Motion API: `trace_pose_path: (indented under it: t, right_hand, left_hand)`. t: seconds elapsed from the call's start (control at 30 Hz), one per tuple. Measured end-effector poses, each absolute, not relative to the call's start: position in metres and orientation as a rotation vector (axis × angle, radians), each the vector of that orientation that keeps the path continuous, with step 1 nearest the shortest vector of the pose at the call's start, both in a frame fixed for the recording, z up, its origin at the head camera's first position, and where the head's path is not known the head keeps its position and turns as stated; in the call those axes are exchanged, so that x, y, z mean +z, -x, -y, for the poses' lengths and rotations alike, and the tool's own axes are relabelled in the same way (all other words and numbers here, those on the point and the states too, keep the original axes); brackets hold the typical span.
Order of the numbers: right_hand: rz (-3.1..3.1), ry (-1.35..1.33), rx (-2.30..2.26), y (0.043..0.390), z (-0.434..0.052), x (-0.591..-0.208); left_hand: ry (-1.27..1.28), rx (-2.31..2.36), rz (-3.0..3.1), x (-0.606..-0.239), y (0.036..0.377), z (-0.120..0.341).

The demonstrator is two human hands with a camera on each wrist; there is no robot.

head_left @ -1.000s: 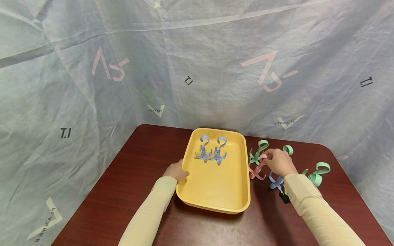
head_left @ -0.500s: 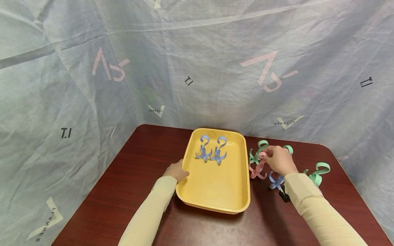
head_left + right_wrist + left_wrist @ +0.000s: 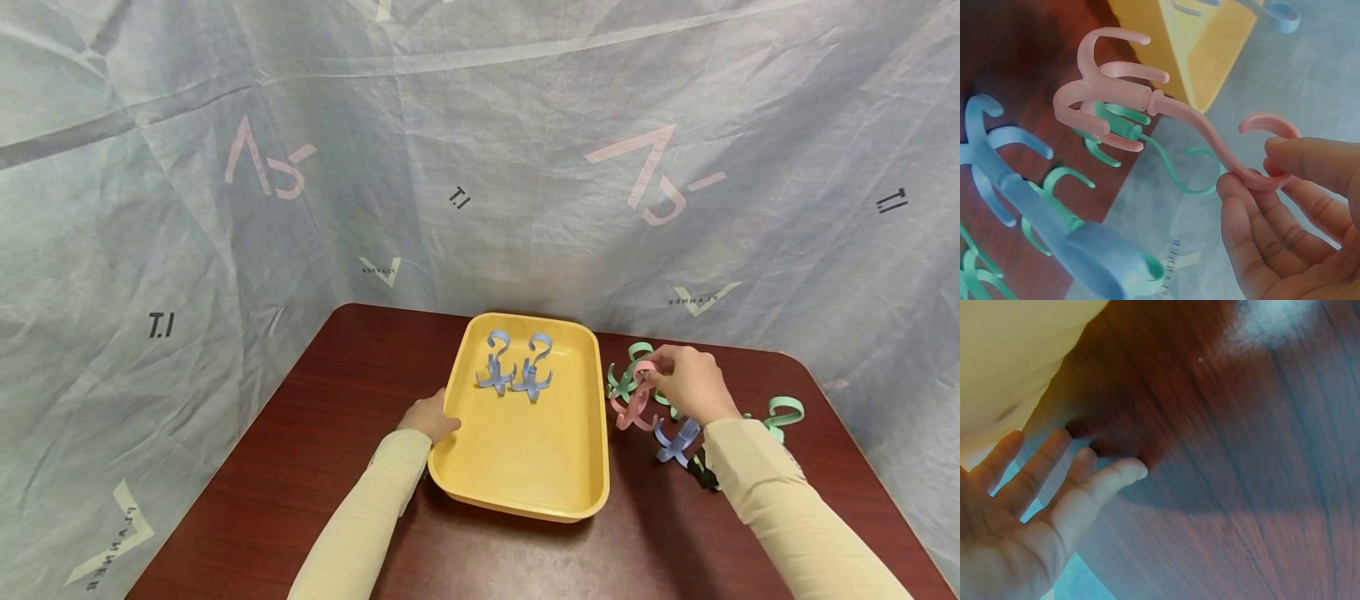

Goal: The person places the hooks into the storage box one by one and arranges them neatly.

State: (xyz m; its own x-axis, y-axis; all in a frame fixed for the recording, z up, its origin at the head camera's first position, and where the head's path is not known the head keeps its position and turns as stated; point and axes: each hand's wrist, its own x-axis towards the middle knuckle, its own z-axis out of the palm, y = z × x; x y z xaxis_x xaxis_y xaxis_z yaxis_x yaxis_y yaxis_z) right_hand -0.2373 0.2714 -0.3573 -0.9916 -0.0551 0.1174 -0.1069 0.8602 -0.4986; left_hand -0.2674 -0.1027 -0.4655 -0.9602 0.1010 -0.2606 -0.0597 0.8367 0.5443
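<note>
My right hand point(image 3: 693, 385) pinches the curled top of a pink four-prong hanger hook point(image 3: 1210, 134) between thumb and fingers. The hook hangs prongs down, right of the yellow tray point(image 3: 528, 492), overlapping a green hanger hook point(image 3: 624, 383) behind it. In the right wrist view its prongs lie at the upper left, away from my fingers. Just below my right hand is a blue hanger hook point(image 3: 677, 442). My left hand point(image 3: 429, 418) is at the tray's left side, thumb by the rim. Its other fingers point(image 3: 1035, 472) are extended low beside the tray wall, near the tabletop.
Inside the tray two blue hanger hooks, one on the left point(image 3: 497, 367) and one on the right point(image 3: 533, 371), lie side by side near its far end. Another green hanger hook point(image 3: 783, 412) lies farther right on the dark wooden table point(image 3: 322, 467). A grey cloth point(image 3: 480, 167) hangs behind the table.
My right hand has moved slightly up and right, and the pink hook has risen with it, now hanging more upright. My left hand and the tray have stayed in place.
</note>
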Motion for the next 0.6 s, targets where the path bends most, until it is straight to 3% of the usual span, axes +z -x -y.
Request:
trace_pose_path:
  t: [0.6]
  right_hand:
    - [2.878,-0.216,0.796,0.242,-0.261,-0.320]
  left_hand:
    - [-0.028,0.827,-2.736,-0.468,0.268,0.103]
